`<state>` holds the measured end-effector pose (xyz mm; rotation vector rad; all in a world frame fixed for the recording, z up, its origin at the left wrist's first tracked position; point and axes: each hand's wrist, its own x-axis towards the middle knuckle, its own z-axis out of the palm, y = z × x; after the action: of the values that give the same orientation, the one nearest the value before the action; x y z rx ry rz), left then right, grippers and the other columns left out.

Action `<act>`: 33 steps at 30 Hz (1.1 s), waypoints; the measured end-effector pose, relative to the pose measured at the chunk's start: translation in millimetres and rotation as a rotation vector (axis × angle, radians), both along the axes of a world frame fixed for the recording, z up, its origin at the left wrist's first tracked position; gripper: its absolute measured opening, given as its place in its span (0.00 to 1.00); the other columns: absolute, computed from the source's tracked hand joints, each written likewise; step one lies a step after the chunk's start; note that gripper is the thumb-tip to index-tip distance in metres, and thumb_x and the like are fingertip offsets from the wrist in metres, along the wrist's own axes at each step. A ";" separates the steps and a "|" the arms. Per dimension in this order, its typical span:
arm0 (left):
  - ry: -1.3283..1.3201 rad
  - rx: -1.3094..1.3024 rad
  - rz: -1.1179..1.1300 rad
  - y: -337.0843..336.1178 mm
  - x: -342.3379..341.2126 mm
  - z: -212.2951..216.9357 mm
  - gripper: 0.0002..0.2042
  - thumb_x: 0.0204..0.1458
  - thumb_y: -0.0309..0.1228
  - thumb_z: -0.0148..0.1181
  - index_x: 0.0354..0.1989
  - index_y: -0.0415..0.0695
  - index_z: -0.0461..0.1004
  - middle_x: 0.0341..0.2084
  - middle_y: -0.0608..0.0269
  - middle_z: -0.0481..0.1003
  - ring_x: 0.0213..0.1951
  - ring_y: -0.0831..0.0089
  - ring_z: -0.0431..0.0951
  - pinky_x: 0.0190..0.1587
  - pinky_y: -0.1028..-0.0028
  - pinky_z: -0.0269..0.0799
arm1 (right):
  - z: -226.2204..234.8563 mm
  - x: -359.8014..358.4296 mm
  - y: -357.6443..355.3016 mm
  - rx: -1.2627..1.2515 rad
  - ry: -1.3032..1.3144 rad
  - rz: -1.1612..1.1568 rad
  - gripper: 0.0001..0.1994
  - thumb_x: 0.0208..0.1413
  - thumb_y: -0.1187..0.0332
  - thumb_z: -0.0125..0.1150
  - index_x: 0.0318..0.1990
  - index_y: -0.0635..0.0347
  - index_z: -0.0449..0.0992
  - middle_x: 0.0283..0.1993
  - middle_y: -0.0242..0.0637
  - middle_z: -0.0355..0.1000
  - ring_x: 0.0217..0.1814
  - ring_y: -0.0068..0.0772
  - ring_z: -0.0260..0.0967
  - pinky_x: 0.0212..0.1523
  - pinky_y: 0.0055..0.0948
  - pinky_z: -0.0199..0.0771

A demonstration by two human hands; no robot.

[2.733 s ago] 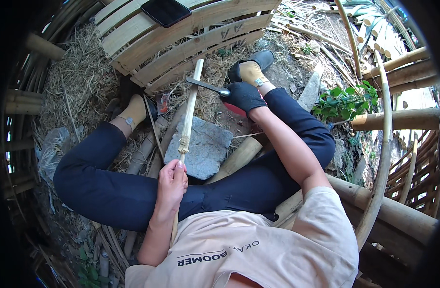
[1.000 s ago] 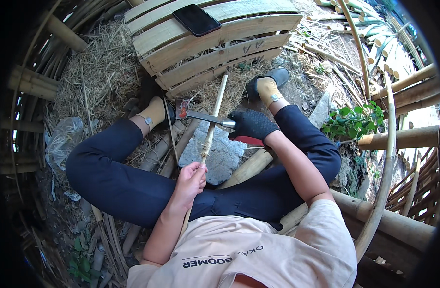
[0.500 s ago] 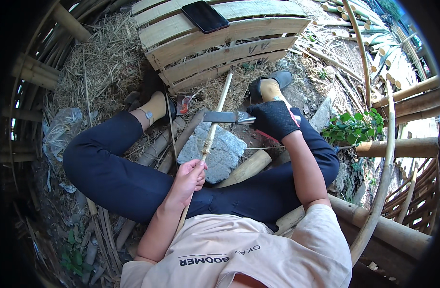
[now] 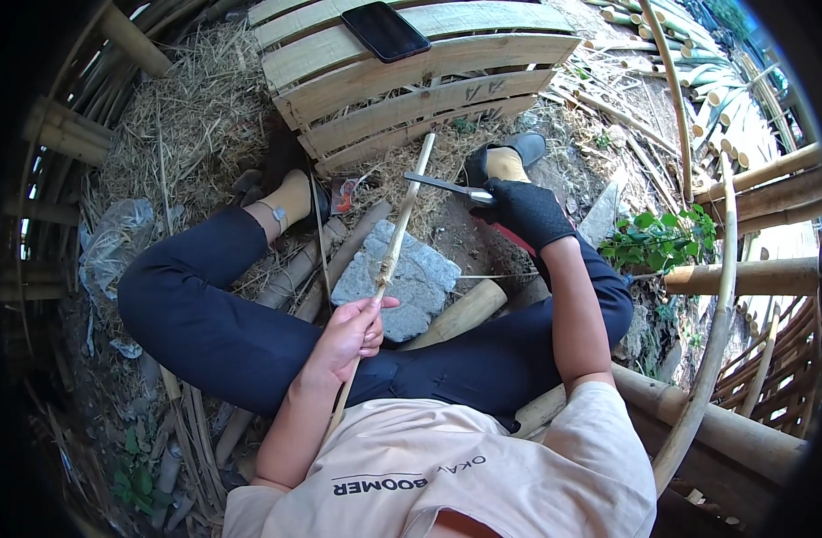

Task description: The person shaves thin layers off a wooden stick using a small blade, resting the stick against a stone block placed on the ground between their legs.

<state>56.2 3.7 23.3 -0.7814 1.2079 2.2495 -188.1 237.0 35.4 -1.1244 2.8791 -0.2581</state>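
My bare left hand (image 4: pixel 351 336) is closed around a thin, pale bamboo stick (image 4: pixel 398 235) just below a rough node. The stick slants up and away over a flat grey stone (image 4: pixel 429 280), its lower end running back beside my shirt. My right hand (image 4: pixel 526 213), in a black glove, grips a large knife (image 4: pixel 448 187) by its handle, which the fingers mostly hide. The blade lies across the stick near its far end, turned so that it looks narrow.
A slatted wooden crate (image 4: pixel 429 67) stands ahead with a black phone (image 4: pixel 386 31) on top. Bamboo poles (image 4: pixel 456 314) lie under my legs and around the stone. To the right are a leafy plant (image 4: pixel 660 238) and bamboo rails (image 4: pixel 743 276). A clear plastic bag (image 4: pixel 119 242) lies at left.
The knife has moved up along the stick toward its far end, and its blade has turned from broad side to edge-on. My left hand keeps hold in nearly the same place.
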 end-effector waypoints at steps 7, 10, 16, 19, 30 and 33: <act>-0.183 0.237 0.029 1.6 -4.6 17.3 0.14 0.70 0.39 0.39 0.51 0.42 0.66 0.17 0.76 0.59 0.17 0.87 0.55 0.18 0.85 0.53 | 7.9 7.8 -9.5 -0.058 -0.108 0.106 0.17 0.54 0.50 0.65 0.37 0.55 0.77 0.28 0.46 0.76 0.33 0.50 0.76 0.35 0.43 0.73; -0.082 0.412 -0.139 -4.8 -2.7 12.4 0.14 0.71 0.41 0.38 0.46 0.45 0.67 0.18 0.77 0.58 0.18 0.87 0.54 0.18 0.85 0.51 | 11.8 9.5 -9.3 -0.121 -0.118 0.151 0.15 0.54 0.52 0.66 0.35 0.55 0.77 0.27 0.44 0.76 0.32 0.49 0.76 0.34 0.42 0.72; -0.044 0.585 -0.136 -9.7 0.0 6.6 0.15 0.71 0.41 0.36 0.37 0.46 0.64 0.18 0.77 0.54 0.19 0.87 0.50 0.18 0.85 0.47 | 15.9 11.7 -7.5 -0.169 -0.104 0.144 0.15 0.53 0.52 0.67 0.33 0.54 0.77 0.26 0.42 0.76 0.31 0.47 0.75 0.33 0.41 0.72; -0.072 0.509 -0.134 -8.5 -4.1 7.3 0.15 0.71 0.42 0.37 0.34 0.48 0.64 0.17 0.79 0.51 0.19 0.88 0.50 0.19 0.86 0.47 | 13.0 9.2 -4.6 -0.182 -0.127 0.139 0.17 0.53 0.50 0.66 0.38 0.52 0.77 0.29 0.46 0.74 0.33 0.52 0.74 0.34 0.42 0.74; -0.044 0.211 -0.079 -7.8 -10.1 15.0 0.18 0.70 0.46 0.40 0.27 0.53 0.58 0.15 0.80 0.48 0.15 0.89 0.45 0.15 0.84 0.40 | 2.4 10.0 -9.5 -0.211 -0.163 0.122 0.16 0.53 0.50 0.67 0.33 0.54 0.77 0.27 0.43 0.76 0.31 0.49 0.76 0.32 0.43 0.72; -0.016 0.089 -0.025 -5.9 -10.7 9.2 0.18 0.70 0.47 0.40 0.28 0.53 0.58 0.14 0.80 0.48 0.13 0.89 0.44 0.14 0.83 0.38 | -8.7 12.2 -18.2 -0.183 -0.189 0.097 0.17 0.53 0.49 0.66 0.34 0.53 0.77 0.28 0.44 0.77 0.32 0.50 0.76 0.33 0.43 0.73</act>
<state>45.5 -2.2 32.5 -0.7451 1.0966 2.2560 -175.9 218.8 26.7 -1.1910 2.6711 -0.5989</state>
